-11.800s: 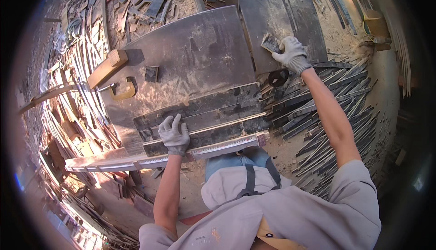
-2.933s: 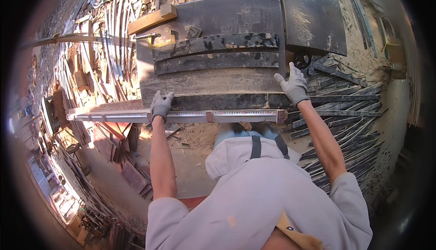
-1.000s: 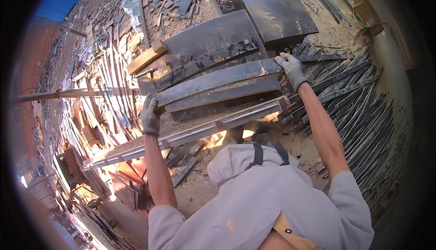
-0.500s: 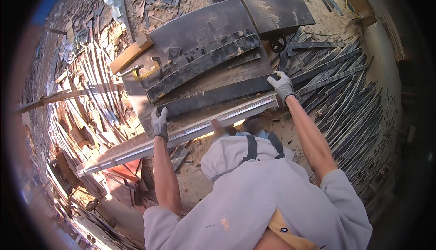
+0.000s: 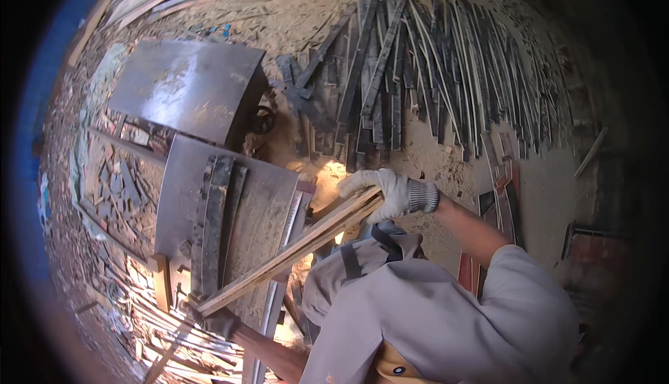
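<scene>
A pair of long wooden strips, pale edges turned up, spans the person's two gloved hands on a slant over the near edge of a metal worktable. The right hand grips the upper end, beyond the table; the left hand, in shade, closes around the lower end. Whether the strips touch the tabletop cannot be told.

The metal worktable is dark, scuffed and dusted with sawdust, in a yard of sandy ground. A second metal table, glossy in the light, stands just beyond its far end.

Along the edge nearest the person runs a measuring rule, crossed by the strips. A dusty stretch of tabletop lies between the rule and two dark boards, which rest side by side lengthwise. Sandy ground shows past the right hand, up to a large fanned heap of dark strips.

A yellowish wood block sits at the table's corner near the left hand, with sunlit slats strewn below it. A black handwheel juts beside the second table; broken offcuts litter the ground at left.
</scene>
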The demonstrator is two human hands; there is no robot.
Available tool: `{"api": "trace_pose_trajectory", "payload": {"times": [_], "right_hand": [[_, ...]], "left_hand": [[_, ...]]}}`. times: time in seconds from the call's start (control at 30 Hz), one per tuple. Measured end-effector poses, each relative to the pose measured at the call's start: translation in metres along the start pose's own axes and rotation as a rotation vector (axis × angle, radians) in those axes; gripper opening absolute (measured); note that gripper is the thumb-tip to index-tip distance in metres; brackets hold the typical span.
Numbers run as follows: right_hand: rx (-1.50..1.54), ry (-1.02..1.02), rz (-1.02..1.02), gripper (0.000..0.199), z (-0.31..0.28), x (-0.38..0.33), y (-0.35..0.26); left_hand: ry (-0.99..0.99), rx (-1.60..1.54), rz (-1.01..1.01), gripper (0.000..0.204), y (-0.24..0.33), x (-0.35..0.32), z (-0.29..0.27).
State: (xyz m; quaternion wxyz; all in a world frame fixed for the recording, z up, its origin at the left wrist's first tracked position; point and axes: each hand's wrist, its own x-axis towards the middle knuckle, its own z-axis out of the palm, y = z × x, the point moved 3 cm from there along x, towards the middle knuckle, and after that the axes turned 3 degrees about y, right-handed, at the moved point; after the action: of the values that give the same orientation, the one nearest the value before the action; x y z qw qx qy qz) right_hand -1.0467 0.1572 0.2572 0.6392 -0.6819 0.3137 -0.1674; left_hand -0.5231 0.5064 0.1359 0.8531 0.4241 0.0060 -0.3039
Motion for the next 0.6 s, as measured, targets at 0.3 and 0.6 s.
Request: {"api": "trace_pose_trajectory", "payload": {"times": [0.3, 0.6], "right_hand": [[-0.370, 0.085, 0.353, 0.084, -0.091, -0.256, 0.114], [-0.421, 0.555, 0.532, 0.082, -0.187, -0.490, 0.153]], "left_hand": [[-0.282, 0.190, 0.031, 0.051, -0.214, -0.037, 0.301], [-0.751, 0.216, -0.327, 0.045, -0.499, -0.211, 0.581]]}}
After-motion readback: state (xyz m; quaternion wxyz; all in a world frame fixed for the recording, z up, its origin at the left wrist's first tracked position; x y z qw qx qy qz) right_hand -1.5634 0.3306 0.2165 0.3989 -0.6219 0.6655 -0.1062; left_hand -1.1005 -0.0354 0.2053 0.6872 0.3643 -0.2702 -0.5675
